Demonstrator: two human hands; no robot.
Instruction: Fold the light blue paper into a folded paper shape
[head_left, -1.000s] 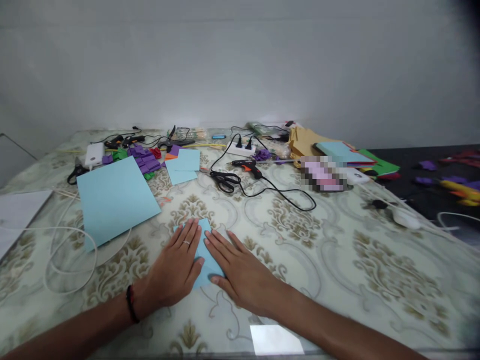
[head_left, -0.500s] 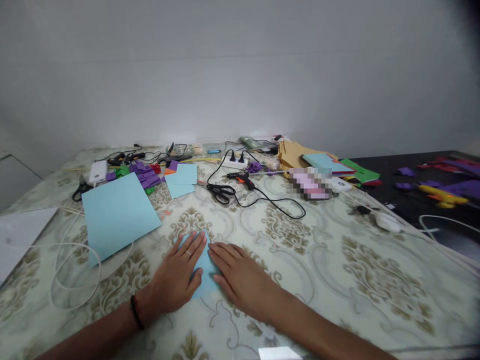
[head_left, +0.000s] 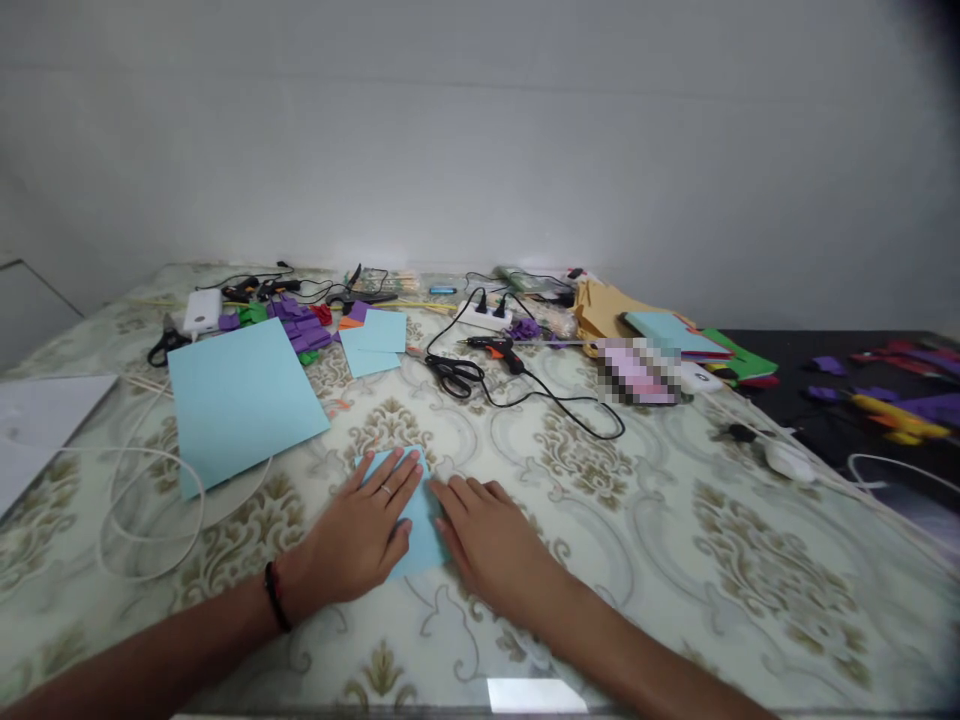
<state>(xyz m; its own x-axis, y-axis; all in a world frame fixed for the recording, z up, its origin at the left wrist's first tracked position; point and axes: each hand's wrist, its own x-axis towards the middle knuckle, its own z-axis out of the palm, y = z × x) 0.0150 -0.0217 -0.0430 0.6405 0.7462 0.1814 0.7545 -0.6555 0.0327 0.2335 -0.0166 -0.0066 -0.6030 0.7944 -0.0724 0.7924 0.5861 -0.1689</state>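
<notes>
A small light blue sheet of paper point(head_left: 421, 540) lies on the patterned tabletop in front of me, partly covered by my hands. My left hand point(head_left: 367, 525) rests flat on its left side, fingers stretched out and a ring on one of them. At the paper's right edge is my right hand point(head_left: 491, 545), palm down, its fingers slightly bent and side by side, with nothing visible held in it. Whether the sheet is folded I cannot tell. A larger light blue sheet point(head_left: 244, 405) lies to the left of my left hand.
Beyond the hands are a glue gun point(head_left: 495, 350) with a looped black cord, a power strip point(head_left: 484, 315), smaller blue papers point(head_left: 375, 345) and purple paper pieces point(head_left: 296, 325). Scissors point(head_left: 166, 342) and a white cable point(head_left: 199, 500) are left; brown envelopes point(head_left: 607, 308) lie back right.
My right hand has shifted slightly right toward the paper's edge, its fingers more bent, uncovering more of the sheet. My left hand stays flat on it. The camera view has shifted slightly.
</notes>
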